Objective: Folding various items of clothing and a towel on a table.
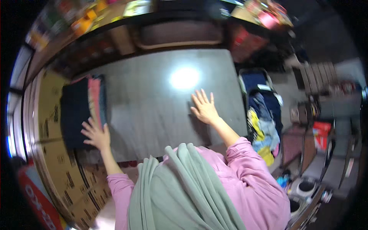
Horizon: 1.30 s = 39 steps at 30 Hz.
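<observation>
A wide grey table (149, 115) lies before me, with a bright light reflection on its surface. At its left end rests a stack of folded clothes (75, 110), dark on top, with pink and blue edges showing. My left hand (97, 135) is over the stack's near right part, fingers spread; whether it presses on the cloth I cannot tell. On the right half of the table, my right hand (205, 109) is spread palm down, at or just above the surface, with nothing in it.
Right of the table stands an open container (243, 86) heaped with loose clothes (263, 123). Cardboard boxes (59, 172) line the left side. A shelf with blurred goods (89, 17) runs along the far side. Shelving (304, 143) stands at the far right.
</observation>
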Available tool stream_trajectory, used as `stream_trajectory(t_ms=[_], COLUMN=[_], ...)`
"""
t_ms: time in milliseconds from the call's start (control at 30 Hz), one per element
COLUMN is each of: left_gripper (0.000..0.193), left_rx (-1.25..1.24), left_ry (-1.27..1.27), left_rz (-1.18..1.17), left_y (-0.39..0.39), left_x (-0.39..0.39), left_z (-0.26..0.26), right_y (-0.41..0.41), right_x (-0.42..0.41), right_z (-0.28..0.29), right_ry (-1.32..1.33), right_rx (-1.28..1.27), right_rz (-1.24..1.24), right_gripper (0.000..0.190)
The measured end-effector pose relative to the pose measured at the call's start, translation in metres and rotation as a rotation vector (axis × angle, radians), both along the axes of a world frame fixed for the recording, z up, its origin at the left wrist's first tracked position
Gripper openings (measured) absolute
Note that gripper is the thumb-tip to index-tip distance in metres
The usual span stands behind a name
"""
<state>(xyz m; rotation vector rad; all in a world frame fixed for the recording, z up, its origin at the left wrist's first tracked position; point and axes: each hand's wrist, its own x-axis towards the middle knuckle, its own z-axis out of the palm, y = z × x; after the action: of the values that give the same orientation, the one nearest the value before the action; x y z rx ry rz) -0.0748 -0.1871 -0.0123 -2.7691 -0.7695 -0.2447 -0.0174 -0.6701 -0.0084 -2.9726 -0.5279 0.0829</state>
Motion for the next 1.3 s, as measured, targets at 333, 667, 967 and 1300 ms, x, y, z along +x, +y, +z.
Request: stream_trajectory(t_ms=[333,667,967,1300], left_gripper=[0.089,0.081,0.079,0.088], left_rx=[-0.176,-0.577,-0.508,-0.481], left_ry=[0.088,0.364,0.551,0.695], left_rz=[0.206,-0.546,-0.545,-0.52], left_y=[-0.125,-0.413,-0.423,-0.418], left_x=[0.044,-0.017,-0.02,-0.008], left_z=[-0.029,-0.049,-0.037,-0.035], right_y=[-0.309,-0.362,-0.389,-0.393], right_x=[-0.208,-0.223,-0.284,-0.278], right_z=[-0.02,-0.035,-0.028,0.031], right_ry=[-0.073,-0.391,-0.236,-0.392], right_rx=[-0.04,0.33,0.125,0.487], right_rz=[-0.966,-1.013,-0.858,-1.149], right_gripper=[0.052,0.011,0.049,0.028])
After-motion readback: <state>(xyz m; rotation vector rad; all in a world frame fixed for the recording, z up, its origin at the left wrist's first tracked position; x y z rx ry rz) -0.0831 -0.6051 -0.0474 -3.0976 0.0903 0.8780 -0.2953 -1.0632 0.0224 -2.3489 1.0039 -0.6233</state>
